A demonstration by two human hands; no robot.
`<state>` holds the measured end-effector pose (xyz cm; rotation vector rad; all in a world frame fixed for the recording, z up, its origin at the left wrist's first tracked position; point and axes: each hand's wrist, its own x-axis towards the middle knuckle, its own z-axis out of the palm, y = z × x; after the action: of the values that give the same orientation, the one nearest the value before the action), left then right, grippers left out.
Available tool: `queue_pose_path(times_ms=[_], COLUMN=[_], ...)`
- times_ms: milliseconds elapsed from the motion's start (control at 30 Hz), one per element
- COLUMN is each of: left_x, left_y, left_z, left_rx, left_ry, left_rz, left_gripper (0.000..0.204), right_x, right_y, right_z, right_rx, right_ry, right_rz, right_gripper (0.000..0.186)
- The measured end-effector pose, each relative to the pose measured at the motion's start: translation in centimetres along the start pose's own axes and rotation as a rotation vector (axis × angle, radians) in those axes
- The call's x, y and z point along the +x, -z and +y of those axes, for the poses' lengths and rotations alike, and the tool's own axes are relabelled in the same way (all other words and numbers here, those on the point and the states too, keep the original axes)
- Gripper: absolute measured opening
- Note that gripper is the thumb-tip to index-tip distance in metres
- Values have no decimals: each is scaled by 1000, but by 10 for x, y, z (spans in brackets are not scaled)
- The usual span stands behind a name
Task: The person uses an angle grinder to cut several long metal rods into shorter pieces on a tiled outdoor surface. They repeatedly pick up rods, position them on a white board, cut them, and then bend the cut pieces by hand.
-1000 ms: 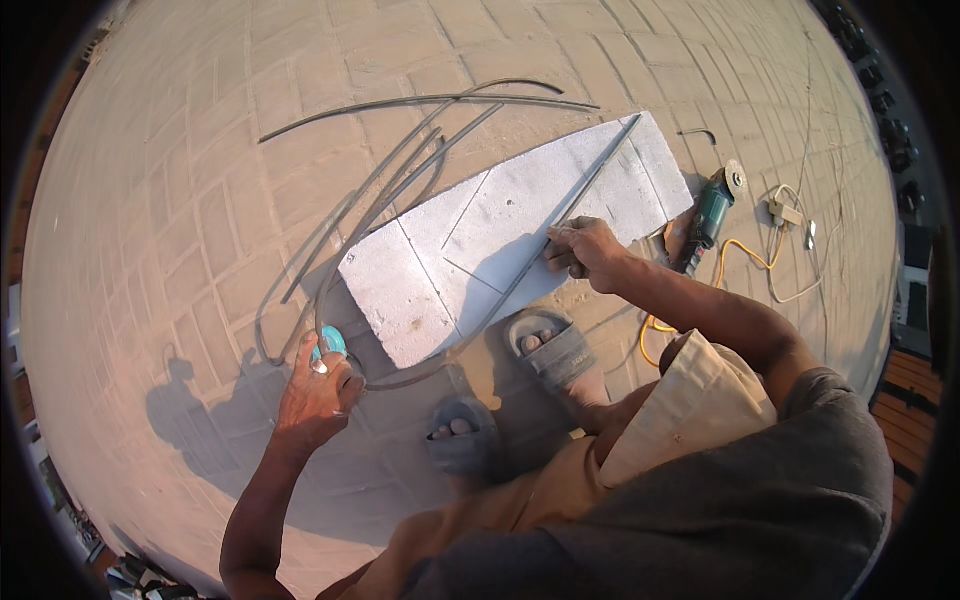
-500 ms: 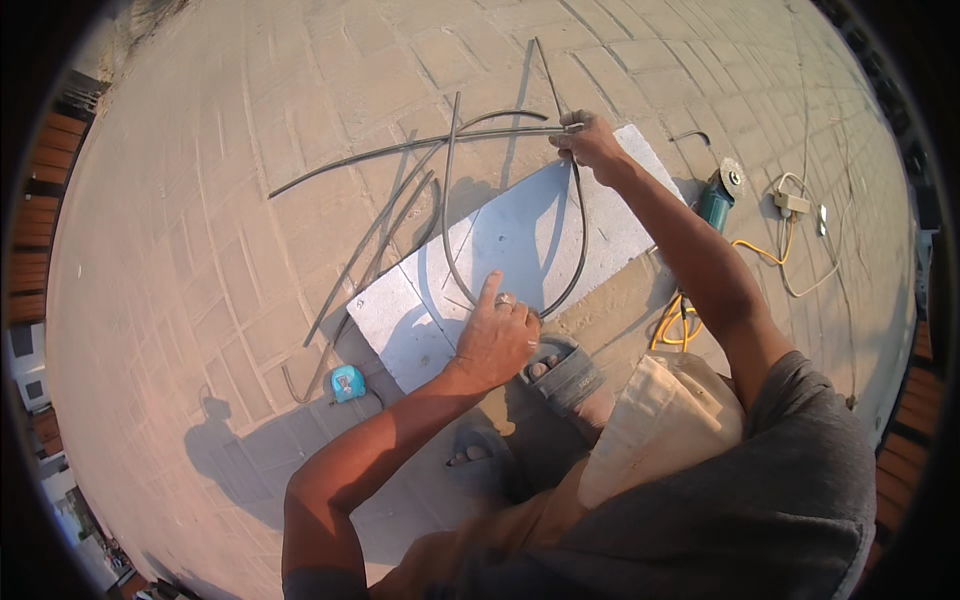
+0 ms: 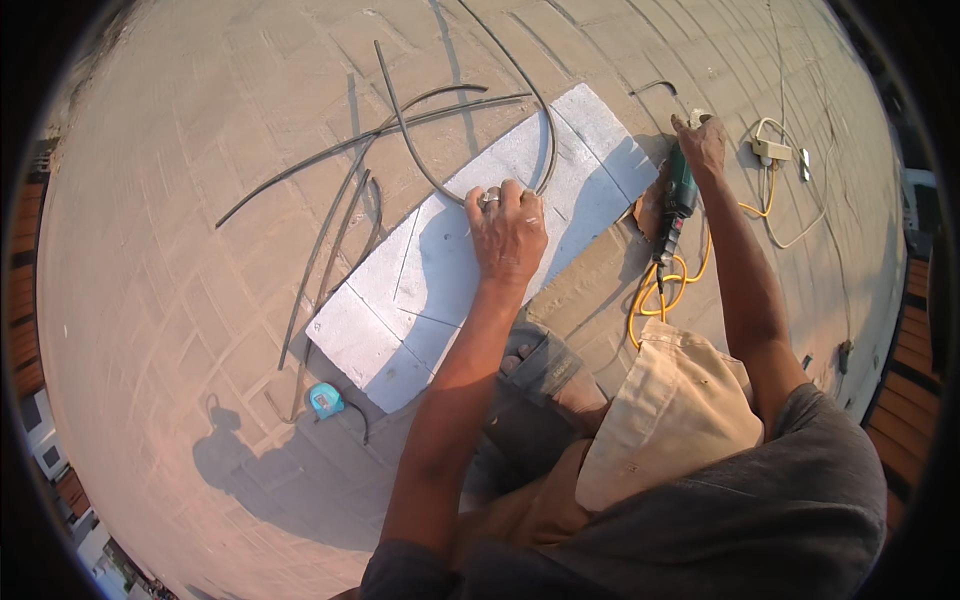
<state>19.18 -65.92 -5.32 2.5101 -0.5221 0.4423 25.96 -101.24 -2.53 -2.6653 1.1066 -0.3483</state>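
Observation:
My left hand (image 3: 508,235) is closed on the bottom of a dark rod bent into a U (image 3: 412,150), its ends pointing away from me. Under that hand lies a long whitish slab (image 3: 590,135) with lines marked across it. Off to the right, my right hand (image 3: 702,148) has its fingers curled at the head of a green angle grinder (image 3: 680,190), which rests on the ground with its cord end toward me. The hand partly hides the grinder's disc.
Several loose dark rods (image 3: 300,172) lie left of the slab. A turquoise tape measure (image 3: 325,400) sits by its near left corner. The yellow cord (image 3: 636,318) coils near my foot; a socket box (image 3: 770,150) and a short hooked rod (image 3: 655,85) lie at the far right.
My right hand has let go of the bent rod and moved right to the grinder. My left hand has moved forward onto the rod's curve, from a pointing pose to a grip.

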Motion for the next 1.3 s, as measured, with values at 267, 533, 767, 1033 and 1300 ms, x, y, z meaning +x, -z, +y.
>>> queue_pose_path(times_ms=[267,533,767,1033,1300], left_x=[12,9,10,13,5], left_y=[-27,-27,-23,-6,28], left_z=[-6,-8,-3,2,105], left_rx=[48,68,63,73,-552], left_ry=[12,-6,3,-25,223], left_rz=[103,82,88,93,-215], left_gripper=[12,12,13,23,58], right_x=[-91,-74,-55,-48,-89], right_y=[19,-35,-37,-16,53], right_z=[45,85,84,60,-20], right_rx=[300,552,462,738,962], right_ry=[-472,-451,-437,-607,-404], right_rz=[-572,-441,-433,-421,-634], right_gripper=[78,61,43,45,36])
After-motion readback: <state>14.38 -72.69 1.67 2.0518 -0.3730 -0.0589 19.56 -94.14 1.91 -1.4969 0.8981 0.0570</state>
